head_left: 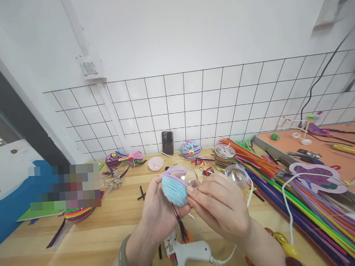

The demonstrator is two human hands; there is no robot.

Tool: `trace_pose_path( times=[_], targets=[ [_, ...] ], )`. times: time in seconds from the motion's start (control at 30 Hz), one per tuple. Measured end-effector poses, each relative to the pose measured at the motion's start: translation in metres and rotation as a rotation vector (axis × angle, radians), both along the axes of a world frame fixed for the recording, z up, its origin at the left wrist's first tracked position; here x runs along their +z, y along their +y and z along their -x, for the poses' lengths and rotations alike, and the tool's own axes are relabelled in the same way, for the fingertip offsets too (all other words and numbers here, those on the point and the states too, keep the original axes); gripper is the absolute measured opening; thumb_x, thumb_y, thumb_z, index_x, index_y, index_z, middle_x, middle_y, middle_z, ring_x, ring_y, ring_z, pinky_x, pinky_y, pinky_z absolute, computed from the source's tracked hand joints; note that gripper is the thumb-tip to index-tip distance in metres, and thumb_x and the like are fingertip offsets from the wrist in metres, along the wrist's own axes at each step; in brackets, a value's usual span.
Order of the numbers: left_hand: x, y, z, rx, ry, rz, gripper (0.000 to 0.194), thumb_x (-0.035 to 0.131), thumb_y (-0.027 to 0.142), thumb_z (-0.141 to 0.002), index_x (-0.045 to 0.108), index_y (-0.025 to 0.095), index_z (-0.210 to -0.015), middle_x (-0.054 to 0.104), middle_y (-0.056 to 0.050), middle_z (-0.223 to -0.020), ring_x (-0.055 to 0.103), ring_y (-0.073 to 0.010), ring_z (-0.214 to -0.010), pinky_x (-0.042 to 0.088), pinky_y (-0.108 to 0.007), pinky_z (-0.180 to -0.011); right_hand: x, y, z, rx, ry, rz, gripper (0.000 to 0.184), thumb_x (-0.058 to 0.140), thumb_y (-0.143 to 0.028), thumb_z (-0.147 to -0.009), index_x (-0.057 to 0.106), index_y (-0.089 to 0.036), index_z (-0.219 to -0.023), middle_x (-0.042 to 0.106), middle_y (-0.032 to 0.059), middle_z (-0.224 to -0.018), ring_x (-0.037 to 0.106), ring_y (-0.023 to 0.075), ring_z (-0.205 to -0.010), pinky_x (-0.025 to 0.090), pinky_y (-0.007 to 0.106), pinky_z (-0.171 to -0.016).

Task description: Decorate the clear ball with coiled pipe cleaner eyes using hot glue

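My left hand [157, 214] cups a clear plastic ball [190, 174] with one part covered in rows of light blue pipe cleaner [172, 190]. A lilac pipe cleaner [177, 172] runs along the edge of the blue rows. My right hand [222, 200] pinches this lilac strand against the ball's right side; its fingertips partly hide the spot. Below the ball hangs a dark tassel [182, 229]. A white hot glue gun [191, 254] lies on the table beneath my hands, its switch glowing red.
Bundles of colored pipe cleaners [278, 207] spread along the right side. A phone [167, 143] leans against the wire grid [175, 103]. Behind my hands stand a finished striped ball [191, 149], a pink dish [155, 164], a round clear container [224, 157] and a clear half-shell [236, 175].
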State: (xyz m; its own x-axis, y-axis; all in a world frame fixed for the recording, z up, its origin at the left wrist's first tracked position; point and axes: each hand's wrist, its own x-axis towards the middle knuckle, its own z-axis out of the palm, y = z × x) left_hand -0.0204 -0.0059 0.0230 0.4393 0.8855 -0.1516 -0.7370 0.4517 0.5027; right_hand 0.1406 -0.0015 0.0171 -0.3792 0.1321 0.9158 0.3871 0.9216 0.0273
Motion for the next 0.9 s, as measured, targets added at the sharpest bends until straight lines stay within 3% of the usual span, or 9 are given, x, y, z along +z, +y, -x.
trace_pose_path(
  times=[0.2, 0.43, 0.7, 0.9],
  targets=[
    [-0.002, 0.002, 0.002, 0.044, 0.045, -0.027, 0.031, 0.043, 0.035, -0.082, 0.062, 0.011, -0.088, 0.069, -0.01, -0.074, 0.064, -0.0182, -0.054, 0.053, -0.027, -0.046, 0.002, -0.001, 0.006, 0.108, 0.148, 0.198, 0.025, 0.059, -0.005, -0.077, 0.063, -0.017, -0.099, 0.064, 0.0051, -0.077, 0.059, 0.0171, -0.071, 0.047, 0.034, -0.061],
    [-0.008, 0.007, 0.004, 0.043, 0.026, -0.081, 0.033, 0.044, 0.037, -0.081, 0.062, 0.012, -0.094, 0.069, -0.012, -0.076, 0.065, -0.0216, -0.056, 0.053, -0.029, -0.044, 0.003, -0.003, 0.01, 0.187, 0.238, 0.427, 0.028, 0.063, -0.009, -0.077, 0.061, -0.02, -0.103, 0.059, -0.0001, -0.067, 0.055, 0.0154, -0.064, 0.046, 0.035, -0.062],
    [-0.009, 0.008, 0.004, 0.04, -0.023, -0.087, 0.033, 0.044, 0.034, -0.082, 0.061, 0.013, -0.101, 0.069, -0.011, -0.084, 0.067, -0.0218, -0.061, 0.054, -0.029, -0.044, -0.001, 0.0, 0.005, 0.267, 0.349, 0.58, 0.033, 0.061, -0.01, -0.078, 0.06, -0.024, -0.108, 0.06, 0.0009, -0.074, 0.056, 0.0163, -0.07, 0.049, 0.038, -0.067],
    [-0.007, 0.008, 0.004, 0.057, -0.014, -0.119, 0.036, 0.039, 0.034, -0.083, 0.059, 0.013, -0.105, 0.069, -0.012, -0.085, 0.066, -0.0221, -0.061, 0.054, -0.03, -0.043, 0.003, -0.003, 0.006, 0.261, 0.355, 0.58, 0.023, 0.059, -0.009, -0.079, 0.065, -0.024, -0.095, 0.061, 0.002, -0.077, 0.056, 0.0158, -0.071, 0.048, 0.033, -0.063]
  ],
)
